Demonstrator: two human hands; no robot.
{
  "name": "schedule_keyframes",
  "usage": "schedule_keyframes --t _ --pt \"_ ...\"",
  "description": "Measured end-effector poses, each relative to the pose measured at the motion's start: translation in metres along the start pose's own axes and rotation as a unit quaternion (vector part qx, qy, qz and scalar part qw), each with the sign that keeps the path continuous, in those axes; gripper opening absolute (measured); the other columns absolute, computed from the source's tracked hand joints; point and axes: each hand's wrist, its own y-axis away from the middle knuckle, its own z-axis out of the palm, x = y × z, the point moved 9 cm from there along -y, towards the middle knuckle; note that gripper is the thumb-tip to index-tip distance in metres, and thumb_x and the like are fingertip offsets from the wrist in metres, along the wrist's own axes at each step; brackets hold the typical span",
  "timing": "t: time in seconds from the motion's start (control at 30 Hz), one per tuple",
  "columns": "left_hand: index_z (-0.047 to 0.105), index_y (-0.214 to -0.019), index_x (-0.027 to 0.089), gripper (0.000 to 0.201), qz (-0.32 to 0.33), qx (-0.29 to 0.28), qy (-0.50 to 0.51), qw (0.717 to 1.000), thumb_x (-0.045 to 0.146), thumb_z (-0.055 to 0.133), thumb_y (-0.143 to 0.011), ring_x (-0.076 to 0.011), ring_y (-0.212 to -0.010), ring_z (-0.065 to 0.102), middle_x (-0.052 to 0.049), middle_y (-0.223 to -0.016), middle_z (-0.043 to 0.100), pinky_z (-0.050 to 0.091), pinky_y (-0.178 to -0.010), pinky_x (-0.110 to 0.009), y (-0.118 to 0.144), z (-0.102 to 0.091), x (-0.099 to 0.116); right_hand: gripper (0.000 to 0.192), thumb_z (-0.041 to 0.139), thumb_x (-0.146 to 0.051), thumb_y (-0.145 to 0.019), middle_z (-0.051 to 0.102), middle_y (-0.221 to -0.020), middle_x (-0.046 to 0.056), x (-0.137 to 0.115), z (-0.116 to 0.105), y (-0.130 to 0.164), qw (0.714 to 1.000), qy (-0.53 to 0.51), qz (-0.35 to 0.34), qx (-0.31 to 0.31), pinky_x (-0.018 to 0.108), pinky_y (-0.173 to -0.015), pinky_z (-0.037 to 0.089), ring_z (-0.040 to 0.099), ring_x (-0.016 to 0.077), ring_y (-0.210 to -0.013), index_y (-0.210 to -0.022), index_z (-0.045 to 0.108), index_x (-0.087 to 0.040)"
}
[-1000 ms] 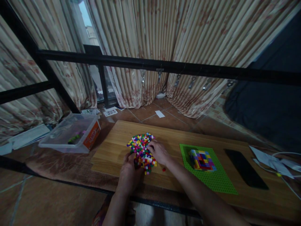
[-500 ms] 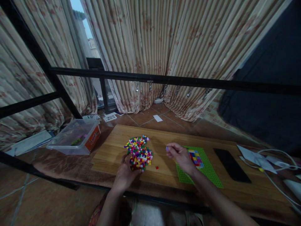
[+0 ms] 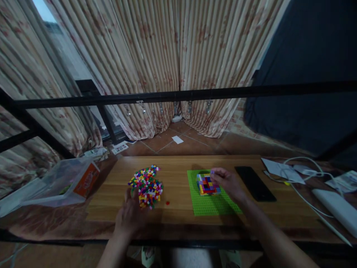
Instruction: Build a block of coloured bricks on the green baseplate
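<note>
My right hand [image 3: 225,181] pinches a small purple brick [image 3: 212,172] at its fingertips. It hovers over the right edge of a low, multicoloured brick structure [image 3: 205,189]. Red, blue, yellow and light blue pieces make up that structure, which stands on a green studded baseplate [image 3: 206,210]. My left hand [image 3: 131,214] is at the near left edge of a heap of tiny coloured bricks [image 3: 147,186]; motion blurs its fingers, and whether they hold anything cannot be made out. One red brick [image 3: 167,203] lies apart, between the heap and the baseplate.
All this sits on a low wooden board [image 3: 173,167]. A black flat slab [image 3: 255,184] lies right of the baseplate, with white cables [image 3: 318,208] and papers [image 3: 281,170] beyond. Left of the board is a clear plastic box [image 3: 61,182]. A dark metal rail [image 3: 167,97] crosses behind.
My right hand has carried the purple brick from beside the baseplate to above the brick structure. My left hand has shifted slightly back from the heap. The camera view has turned right.
</note>
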Motion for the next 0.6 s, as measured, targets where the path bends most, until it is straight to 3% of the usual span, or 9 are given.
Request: schedule_keyframes --t 0.07,0.13,0.23,0.3,0.43,0.6 --pt "0.038 -0.139 0.017 0.064 0.037 0.016 0.013 0.999 0.032 0.059 -0.081 -0.0315 -0.118 0.056 -0.018 -0.148 0.034 0.047 -0.095 -0.043 -0.003 -0.010 0.032 0.032 0.074 -0.043 -0.063 0.073 -0.076 0.003 -0.004 -0.001 -0.007 0.999 0.043 -0.029 -0.011 0.033 -0.067 0.053 0.066 0.0194 -0.068 -0.084 0.070 -0.019" --pt "0.046 -0.135 0.018 0.057 0.083 -0.001 0.059 0.995 0.032 0.059 -0.082 -0.0295 -0.119 0.055 -0.015 -0.146 0.040 0.046 -0.098 -0.041 -0.008 -0.012 0.073 0.025 0.069 -0.039 -0.069 0.074 -0.086 0.004 -0.008 0.005 -0.012 0.994 0.089 -0.057 -0.032 0.036 -0.077 0.052 0.067 0.0211 -0.079 -0.086 0.072 -0.021" --pt "0.052 -0.130 0.021 0.050 0.145 -0.101 0.194 0.965 0.034 0.059 -0.082 -0.0208 -0.096 0.065 -0.010 -0.136 0.053 0.051 -0.087 -0.033 -0.018 0.011 0.134 0.022 0.067 -0.036 -0.073 0.073 -0.098 0.004 -0.008 0.019 -0.018 0.983 0.151 -0.086 -0.057 0.040 -0.091 0.047 0.065 0.0231 -0.095 -0.090 0.074 -0.025" --pt "0.055 -0.127 0.020 0.048 0.154 -0.165 0.282 0.932 0.032 0.058 -0.081 -0.0186 -0.090 0.066 -0.009 -0.122 0.062 0.052 -0.079 -0.029 -0.024 0.035 0.162 0.021 0.069 -0.035 -0.072 0.071 -0.104 0.004 -0.004 0.027 -0.022 0.976 0.175 -0.109 -0.068 0.043 -0.098 0.043 0.062 0.0242 -0.104 -0.090 0.076 -0.027" --pt "0.056 -0.126 0.017 0.045 0.108 -0.208 0.338 0.911 0.027 0.055 -0.082 -0.0175 -0.087 0.064 -0.006 -0.098 0.068 0.051 -0.078 -0.029 -0.034 0.079 0.182 0.021 0.072 -0.034 -0.068 0.068 -0.109 0.004 0.009 0.040 -0.029 0.978 0.148 -0.113 -0.096 0.043 -0.100 0.042 0.059 0.0240 -0.110 -0.087 0.077 -0.027" --pt "0.055 -0.130 0.017 0.048 0.115 -0.218 0.382 0.891 0.026 0.054 -0.083 -0.0189 -0.096 0.064 -0.008 -0.111 0.068 0.051 -0.087 -0.031 -0.031 0.095 0.201 0.022 0.073 -0.036 -0.068 0.070 -0.107 0.005 0.015 0.044 -0.030 0.984 0.111 -0.075 -0.118 0.038 -0.093 0.046 0.064 0.0219 -0.101 -0.087 0.077 -0.025"
